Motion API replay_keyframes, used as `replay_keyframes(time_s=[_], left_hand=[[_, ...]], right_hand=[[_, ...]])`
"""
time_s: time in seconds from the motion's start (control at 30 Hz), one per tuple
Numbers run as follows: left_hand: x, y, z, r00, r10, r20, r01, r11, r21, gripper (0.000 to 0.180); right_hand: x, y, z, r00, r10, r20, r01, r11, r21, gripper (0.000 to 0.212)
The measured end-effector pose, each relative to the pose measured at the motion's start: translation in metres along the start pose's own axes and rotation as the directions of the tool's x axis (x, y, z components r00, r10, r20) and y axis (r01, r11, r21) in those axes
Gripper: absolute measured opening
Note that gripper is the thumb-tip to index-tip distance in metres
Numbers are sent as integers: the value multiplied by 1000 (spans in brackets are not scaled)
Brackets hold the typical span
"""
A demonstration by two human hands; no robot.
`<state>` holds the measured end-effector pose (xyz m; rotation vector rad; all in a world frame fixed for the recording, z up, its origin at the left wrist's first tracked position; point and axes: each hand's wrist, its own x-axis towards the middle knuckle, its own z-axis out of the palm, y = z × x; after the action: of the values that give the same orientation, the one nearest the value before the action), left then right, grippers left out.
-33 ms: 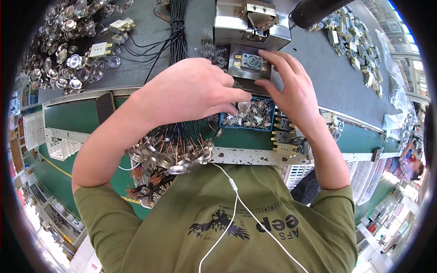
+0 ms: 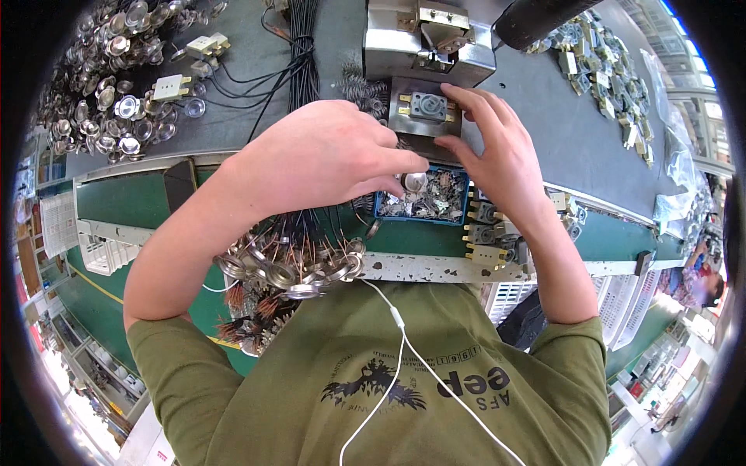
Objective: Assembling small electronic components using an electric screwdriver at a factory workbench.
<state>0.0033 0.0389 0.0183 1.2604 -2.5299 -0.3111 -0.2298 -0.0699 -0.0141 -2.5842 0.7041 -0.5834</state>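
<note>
My left hand hovers over a blue tray of small metal parts. Its thumb and index finger close at the rim of a small round metal cap; how firmly they grip it is partly hidden. Beyond the tray, a grey switch block with brass terminals rests on a metal plate in front of a steel press fixture. My right hand is beside the plate's right side, index finger and thumb apart, holding nothing visible. The index fingertip is close to the block's upper right corner.
Many round metal caps are heaped at the far left, near two white switch blocks. A bundle of black wires runs toward me, ending in metal cups. Springs lie by the fixture. More switch blocks are at right.
</note>
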Motion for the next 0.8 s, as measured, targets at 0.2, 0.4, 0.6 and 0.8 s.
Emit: replay_keyframes(time_s=[0.2, 0.4, 0.6, 0.8], left_hand=[[18, -11, -12, 961, -260, -100, 219, 927, -306, 31], [37, -25, -1, 899, -435, 59, 437, 875, -208, 31], [36, -30, 12, 883, -458, 100, 468, 874, -134, 32], [35, -29, 14, 908, -417, 45, 419, 907, -35, 30]], right_hand=[[-3, 5, -16, 995, 101, -9, -96, 964, 247, 48], [10, -4, -35, 962, 208, -180, -105, 883, 457, 27], [67, -51, -84, 521, 128, -844, 280, 909, 310, 37], [117, -18, -85, 843, 141, -519, 138, 876, 463, 40]])
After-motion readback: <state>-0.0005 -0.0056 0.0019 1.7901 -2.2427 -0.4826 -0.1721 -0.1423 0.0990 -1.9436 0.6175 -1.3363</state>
